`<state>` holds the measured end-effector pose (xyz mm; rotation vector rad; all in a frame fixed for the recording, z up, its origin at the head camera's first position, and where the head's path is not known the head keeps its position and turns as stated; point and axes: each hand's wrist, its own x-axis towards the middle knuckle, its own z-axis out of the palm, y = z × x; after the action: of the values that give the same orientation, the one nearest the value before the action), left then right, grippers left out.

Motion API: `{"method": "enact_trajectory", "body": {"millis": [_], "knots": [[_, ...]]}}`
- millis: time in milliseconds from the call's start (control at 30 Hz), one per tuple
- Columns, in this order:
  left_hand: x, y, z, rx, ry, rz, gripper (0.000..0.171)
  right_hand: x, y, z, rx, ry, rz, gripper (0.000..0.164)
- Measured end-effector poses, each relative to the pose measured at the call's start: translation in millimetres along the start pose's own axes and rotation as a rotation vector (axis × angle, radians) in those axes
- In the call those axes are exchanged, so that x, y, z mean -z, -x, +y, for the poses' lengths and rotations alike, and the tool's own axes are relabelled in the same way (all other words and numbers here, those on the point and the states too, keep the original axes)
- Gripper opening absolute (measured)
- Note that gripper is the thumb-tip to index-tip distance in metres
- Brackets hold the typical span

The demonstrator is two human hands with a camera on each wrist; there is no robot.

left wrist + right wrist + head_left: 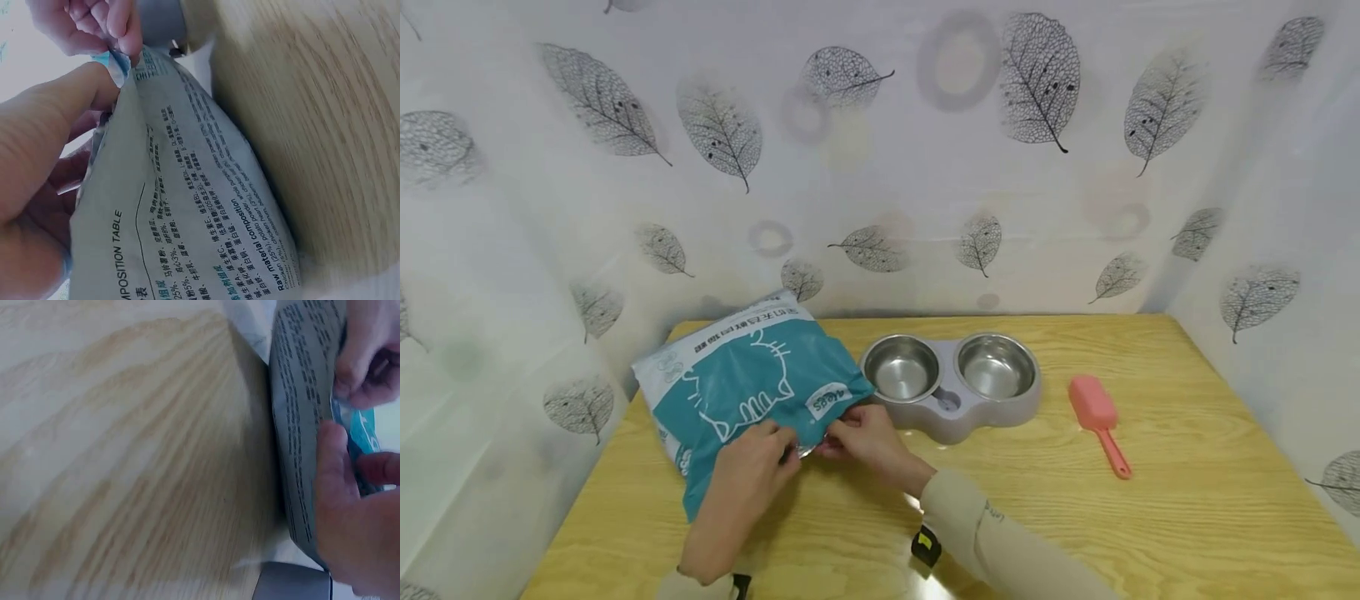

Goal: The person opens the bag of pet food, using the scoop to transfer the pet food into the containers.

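Observation:
A plump teal and white pet food bag with a white cat outline lies at the left of the table, its near edge raised. My left hand pinches that edge between thumb and fingers. Close beside it, my right hand grips the same edge near the bag's right corner. Between the two hands a bit of shiny inner lining shows. In the left wrist view, the printed back of the bag faces the camera, and the right hand pinches the edge just beyond the left thumb.
Right behind my right hand stands a lilac double bowl stand with two steel bowls. Farther right, a coral-red scoop lies on the wooden table. A leaf-patterned curtain hangs behind and along both sides.

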<state>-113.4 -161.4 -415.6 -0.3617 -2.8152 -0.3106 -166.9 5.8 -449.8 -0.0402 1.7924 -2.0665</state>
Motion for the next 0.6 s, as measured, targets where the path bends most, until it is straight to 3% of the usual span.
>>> {"method": "enact_trajectory", "body": {"millis": [167, 333, 600], "knots": [[1.1, 2.3, -0.3, -0.031, 0.000, 0.015, 0.014, 1.9, -0.3, 0.0, -0.026, 0.018, -0.085, 0.019], [2.8, 3.9, 0.4, -0.061, -0.018, 0.012, 0.014, 1.8, -1.2, 3.3, -0.037, 0.036, -0.100, 0.017], [-4.5, 1.2, 1.2, -0.125, -0.072, 0.159, 0.022, 1.3, -2.1, 5.8, -0.017, 0.100, -0.029, 0.020]]}}
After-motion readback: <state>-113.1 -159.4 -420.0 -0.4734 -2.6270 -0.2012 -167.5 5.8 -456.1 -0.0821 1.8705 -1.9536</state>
